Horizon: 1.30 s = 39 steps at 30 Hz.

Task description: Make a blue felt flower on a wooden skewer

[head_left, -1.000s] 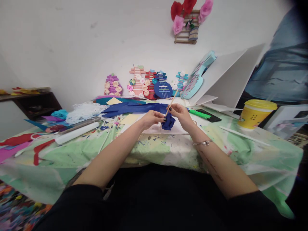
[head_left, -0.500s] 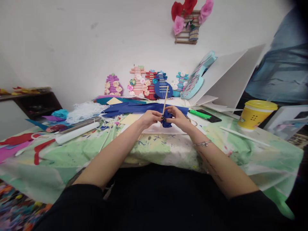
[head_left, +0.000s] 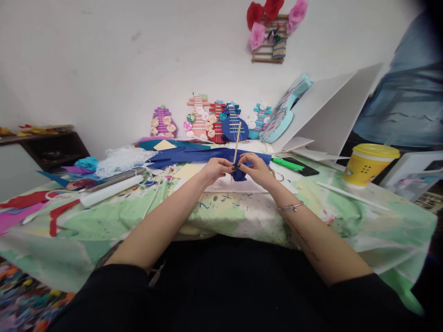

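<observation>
Over the near middle of the table, my left hand pinches a thin wooden stick, which stands nearly upright and leans a little right at the top. Dark blue crumpled paper gathers around the stick's lower part. Fingers of my right hand are closed on that paper, close to the left fingertips. White board lies beneath both hands. Just behind them are dark blue paper strips. My fingers partly hide where paper and stick meet.
Decorated lute-shaped crafts lean on the back wall. White string and a white rod-like tool lie left. At right are a green cutter, a black phone, a yellow-lidded cup and a white stick.
My right fingers have shifted slightly in and down against the stick. The blue paper looks narrower and more gathered below the fingertips. The left hand has barely moved.
</observation>
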Motion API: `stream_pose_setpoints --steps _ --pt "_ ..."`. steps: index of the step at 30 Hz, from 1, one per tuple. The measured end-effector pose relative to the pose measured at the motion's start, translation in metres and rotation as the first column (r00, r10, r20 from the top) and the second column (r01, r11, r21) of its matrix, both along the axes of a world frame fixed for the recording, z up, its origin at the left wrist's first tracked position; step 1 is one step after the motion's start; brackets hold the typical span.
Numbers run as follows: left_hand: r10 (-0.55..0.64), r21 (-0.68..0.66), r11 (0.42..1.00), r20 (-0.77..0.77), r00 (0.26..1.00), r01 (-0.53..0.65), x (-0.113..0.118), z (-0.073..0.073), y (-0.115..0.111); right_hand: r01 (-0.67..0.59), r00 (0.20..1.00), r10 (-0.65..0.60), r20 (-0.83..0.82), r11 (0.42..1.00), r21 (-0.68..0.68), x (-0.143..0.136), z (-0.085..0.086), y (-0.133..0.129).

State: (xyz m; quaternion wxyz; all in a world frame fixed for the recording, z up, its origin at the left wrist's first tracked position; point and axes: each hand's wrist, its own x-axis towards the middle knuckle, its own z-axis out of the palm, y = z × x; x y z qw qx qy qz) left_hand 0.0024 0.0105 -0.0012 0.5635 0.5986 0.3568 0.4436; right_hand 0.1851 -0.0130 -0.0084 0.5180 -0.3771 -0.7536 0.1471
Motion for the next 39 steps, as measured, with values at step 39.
stream_pose_setpoints --steps 39 --pt "-0.131 -0.011 0.991 0.046 0.990 0.132 -0.0011 -0.0018 0.0007 -0.168 0.977 0.148 -0.154 0.977 -0.131 0.0014 0.0010 0.0016"
